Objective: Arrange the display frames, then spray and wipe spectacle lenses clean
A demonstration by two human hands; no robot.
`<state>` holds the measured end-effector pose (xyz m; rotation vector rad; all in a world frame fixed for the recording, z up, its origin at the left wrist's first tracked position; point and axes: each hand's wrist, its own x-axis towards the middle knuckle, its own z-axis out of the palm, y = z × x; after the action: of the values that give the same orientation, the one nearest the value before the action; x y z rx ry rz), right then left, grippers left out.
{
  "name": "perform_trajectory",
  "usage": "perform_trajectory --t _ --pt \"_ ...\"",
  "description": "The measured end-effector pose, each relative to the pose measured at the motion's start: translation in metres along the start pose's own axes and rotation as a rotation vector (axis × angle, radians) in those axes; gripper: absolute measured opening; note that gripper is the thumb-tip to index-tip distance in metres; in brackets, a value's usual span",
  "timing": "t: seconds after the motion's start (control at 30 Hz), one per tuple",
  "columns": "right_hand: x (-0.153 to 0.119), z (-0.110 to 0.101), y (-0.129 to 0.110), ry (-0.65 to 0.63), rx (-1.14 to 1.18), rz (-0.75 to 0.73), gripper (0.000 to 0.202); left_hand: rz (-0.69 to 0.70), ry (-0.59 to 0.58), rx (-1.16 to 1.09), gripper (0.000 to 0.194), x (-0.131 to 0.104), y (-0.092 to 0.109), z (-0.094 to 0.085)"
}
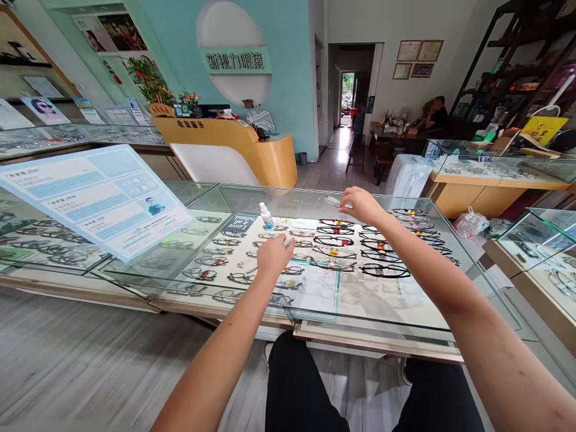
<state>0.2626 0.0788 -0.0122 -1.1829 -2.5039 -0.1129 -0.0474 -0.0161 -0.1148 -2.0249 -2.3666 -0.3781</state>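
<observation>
My right hand [357, 204] is raised above the far part of the glass display case [378, 315]. Its fingers pinch a small, thin, clear object [333, 201] whose kind I cannot make out. Lower and to the left, my left hand [273, 257] is closed over the case top, with a small whitish thing [287, 240] at its fingertips. Just beyond that hand stands a white spray bottle [266, 217], upright. Rows of eyeglasses [384, 270] with red, yellow and orange tags lie under the glass around both hands.
A light-blue printed sheet [103, 195] rises over the left part of the counter. Further off are a wooden reception desk [279, 159], a plastic-wrapped stack [408, 174] and a seated person [436, 117]. Another glass case [540, 252] stands at the right.
</observation>
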Motion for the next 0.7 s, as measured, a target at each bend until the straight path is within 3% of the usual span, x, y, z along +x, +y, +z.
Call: perform_trajectory --t 0.1,0.23,0.5,0.7 --pt "0.022 0.023 0.007 -0.203 -0.162 0.039 0.017 -0.001 0.004 0.003 0.045 0.000 0.001 0.001" --pt "0.042 0.043 0.015 -0.314 -0.222 0.042 0.012 0.005 0.007 0.004 0.044 0.000 0.001 0.002" --pt "0.059 0.065 0.019 -0.410 -0.289 0.032 0.015 -0.001 -0.017 -0.018 0.045 0.001 0.003 0.002" --pt "0.058 0.056 0.016 -0.427 -0.296 0.069 0.015 -0.002 -0.024 -0.023 0.047 0.003 0.002 0.003"
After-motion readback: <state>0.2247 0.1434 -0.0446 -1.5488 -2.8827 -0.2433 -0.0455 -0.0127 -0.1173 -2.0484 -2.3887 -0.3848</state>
